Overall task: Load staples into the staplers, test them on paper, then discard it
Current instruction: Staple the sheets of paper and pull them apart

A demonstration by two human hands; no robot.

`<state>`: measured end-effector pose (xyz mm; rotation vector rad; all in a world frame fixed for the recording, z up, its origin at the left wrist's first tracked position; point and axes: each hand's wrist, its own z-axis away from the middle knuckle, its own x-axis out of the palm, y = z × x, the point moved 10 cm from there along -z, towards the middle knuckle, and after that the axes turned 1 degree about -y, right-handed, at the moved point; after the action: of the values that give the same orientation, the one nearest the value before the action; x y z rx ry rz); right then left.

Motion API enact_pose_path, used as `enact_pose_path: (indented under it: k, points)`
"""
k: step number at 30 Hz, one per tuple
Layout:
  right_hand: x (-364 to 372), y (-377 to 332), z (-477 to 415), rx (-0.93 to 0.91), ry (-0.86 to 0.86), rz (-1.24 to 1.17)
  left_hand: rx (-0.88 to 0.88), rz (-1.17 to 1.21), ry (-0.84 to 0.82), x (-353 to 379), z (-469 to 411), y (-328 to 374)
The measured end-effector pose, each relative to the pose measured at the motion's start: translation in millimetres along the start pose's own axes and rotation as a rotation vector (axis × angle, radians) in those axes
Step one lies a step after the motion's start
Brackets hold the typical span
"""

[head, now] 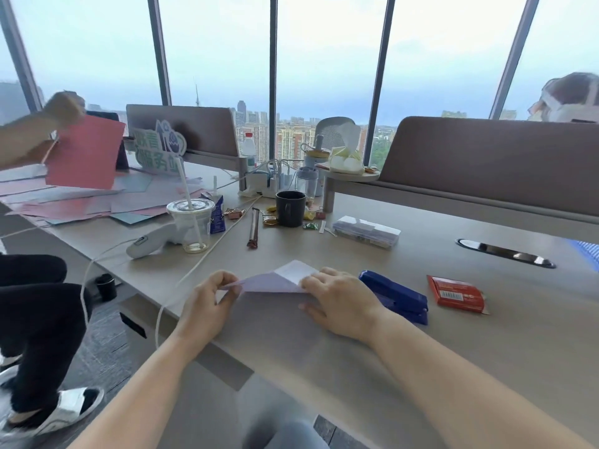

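Lilac paper point(270, 281), folded with a white flap turned up at its far edge, lies on the grey desk point(486, 345) between the person's two hands. Left hand point(207, 306): fingers pinched narrow on the paper's corner at 9 o'clock, lifting it slightly off the surface. Right hand point(340, 303): spread fairly wide, palm down, pressing the paper's end at 3 o'clock flat against the desk. Blue stapler point(397, 294): closed, resting on the desk just beside the right hand at 3 o'clock, partly hidden by it. Red packet point(457, 294): farther out at 3 o'clock, apart from the stapler. Clear plastic box point(366, 231): at 1 o'clock from the paper, well apart. Black mug point(290, 209): at 12 o'clock, among small wrapped items. Clear cup point(191, 222) with a white straw: at 11 o'clock. Another person's hand point(63, 108), at 10 o'clock and blurred, holds a pink sheet point(84, 153) above scattered coloured papers.
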<state>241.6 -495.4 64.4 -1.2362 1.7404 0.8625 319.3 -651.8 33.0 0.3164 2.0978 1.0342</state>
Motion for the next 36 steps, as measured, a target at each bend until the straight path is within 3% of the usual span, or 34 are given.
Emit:
enact_pose_path:
  k: [3, 10, 14, 23, 29, 36]
  points:
    - [-17.7, 7.5, 0.2, 0.082, 0.168, -0.182, 0.032, 0.058, 0.006, -5.4, 0.2, 7.6]
    - [-62.2, 25.4, -2.2, 0.226, 0.343, -0.433, 0.147, 0.118, -0.018, -12.4, 1.6, 69.0]
    - [-86.5, 25.6, 1.9, 0.227, 0.427, -0.366, 0.264, 0.224, 0.014, -18.5, 1.0, 124.7]
    - [-117.6, 48.6, 44.5, 0.336, 0.512, -0.342, 0.285, 0.440, -0.107, 22.8, 0.5, 174.9]
    - [-152.1, 56.4, 78.6, 0.267, 0.646, -0.260, 0.368, 0.492, -0.093, 42.4, 6.4, 203.0]
    - [-182.0, 66.4, 121.6, 0.314, 0.705, -0.036, 0.499, 0.519, -0.076, 69.8, 14.4, 237.8]
